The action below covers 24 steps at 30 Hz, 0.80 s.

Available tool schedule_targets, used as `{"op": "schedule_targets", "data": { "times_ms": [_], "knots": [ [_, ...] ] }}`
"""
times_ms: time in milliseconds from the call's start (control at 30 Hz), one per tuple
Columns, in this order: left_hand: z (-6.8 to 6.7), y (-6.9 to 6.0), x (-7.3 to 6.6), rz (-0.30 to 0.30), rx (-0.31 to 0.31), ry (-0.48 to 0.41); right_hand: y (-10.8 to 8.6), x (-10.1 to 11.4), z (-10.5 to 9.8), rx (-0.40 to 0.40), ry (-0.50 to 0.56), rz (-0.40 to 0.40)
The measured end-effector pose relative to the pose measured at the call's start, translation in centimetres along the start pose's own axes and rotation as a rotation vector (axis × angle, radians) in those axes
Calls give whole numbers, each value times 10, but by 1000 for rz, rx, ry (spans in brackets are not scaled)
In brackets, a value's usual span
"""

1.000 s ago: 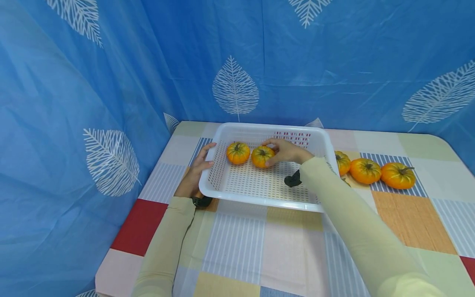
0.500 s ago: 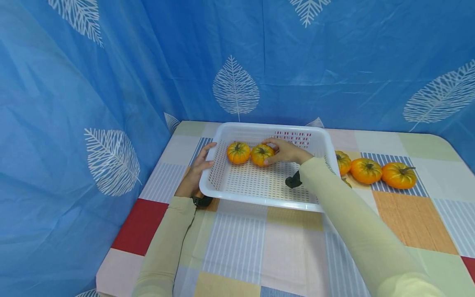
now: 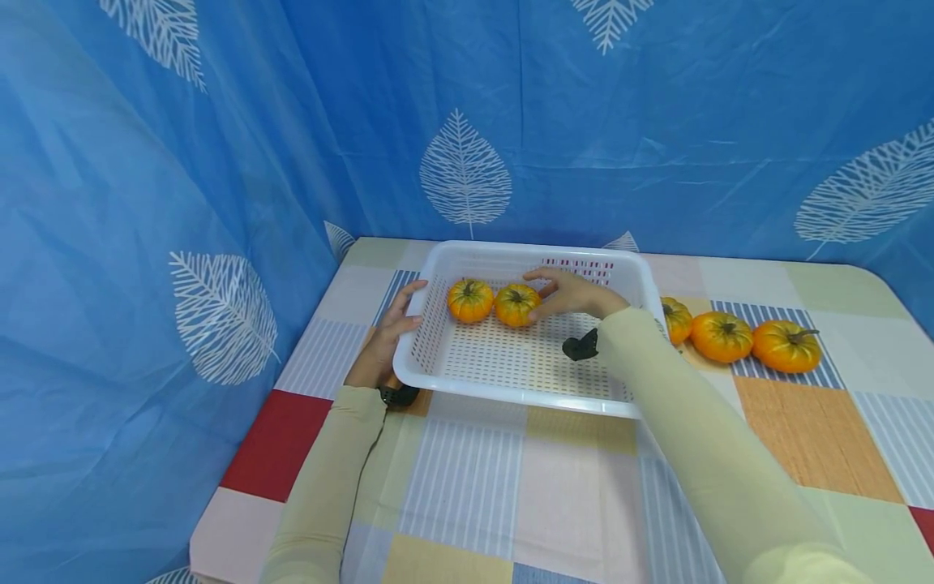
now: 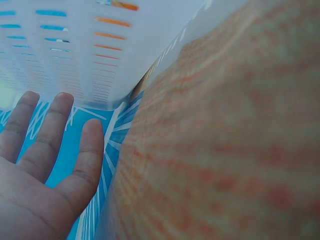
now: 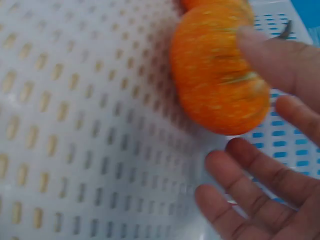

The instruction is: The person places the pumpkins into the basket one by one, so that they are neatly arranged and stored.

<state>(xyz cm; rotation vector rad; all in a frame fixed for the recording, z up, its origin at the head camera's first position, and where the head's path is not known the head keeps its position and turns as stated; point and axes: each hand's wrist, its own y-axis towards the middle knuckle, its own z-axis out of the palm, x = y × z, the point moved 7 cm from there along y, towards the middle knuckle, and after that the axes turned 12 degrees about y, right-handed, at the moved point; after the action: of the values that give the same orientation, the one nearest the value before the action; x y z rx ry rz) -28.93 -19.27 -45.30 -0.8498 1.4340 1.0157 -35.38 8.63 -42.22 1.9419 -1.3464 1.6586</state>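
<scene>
Two small orange pumpkins sit side by side in a white plastic basket (image 3: 511, 395), a left one (image 3: 470, 301) and a right one (image 3: 517, 305). Just right of the second pumpkin is my right hand (image 3: 576, 295), fingers spread and holding nothing; in the right wrist view its thumb overlaps that pumpkin (image 5: 215, 75). My left hand (image 3: 383, 341) is at the basket's left rim. The left wrist view has its fingers (image 4: 45, 140) extended by the perforated wall (image 4: 75, 65); whether they touch it is unclear.
Right of the basket, several pumpkins stand on the checked tablecloth (image 3: 810, 430), among them one with a long stem (image 3: 786, 346) and one beside it (image 3: 721, 337). Another (image 3: 675, 319) is partly hidden by the basket's rim. A blue curtain (image 3: 584, 162) hangs behind the table.
My right hand has let go of the right pumpkin and drawn back slightly to the right. That pumpkin stays beside the other. The left hand keeps its place at the rim.
</scene>
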Motion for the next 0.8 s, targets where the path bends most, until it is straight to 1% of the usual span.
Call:
{"op": "schedule_targets", "data": {
  "times_ms": [133,267,333,433,633,800],
  "knots": [
    [0,1,1,26,19,-13,-4,4,-4,-14,-5,23],
    [0,1,1,14,12,-6,-10,10,-8,-48,4,36],
    [1,1,0,9,7,-5,-13,14,-10,-62,11,30],
    [1,0,-2,12,7,0,-16,19,-11,-78,27,-1],
    [1,0,-3,29,10,16,-23,30,-13,-104,24,-78],
    [0,0,-2,34,10,8,-32,42,-11,-149,36,-137]
  ]
}}
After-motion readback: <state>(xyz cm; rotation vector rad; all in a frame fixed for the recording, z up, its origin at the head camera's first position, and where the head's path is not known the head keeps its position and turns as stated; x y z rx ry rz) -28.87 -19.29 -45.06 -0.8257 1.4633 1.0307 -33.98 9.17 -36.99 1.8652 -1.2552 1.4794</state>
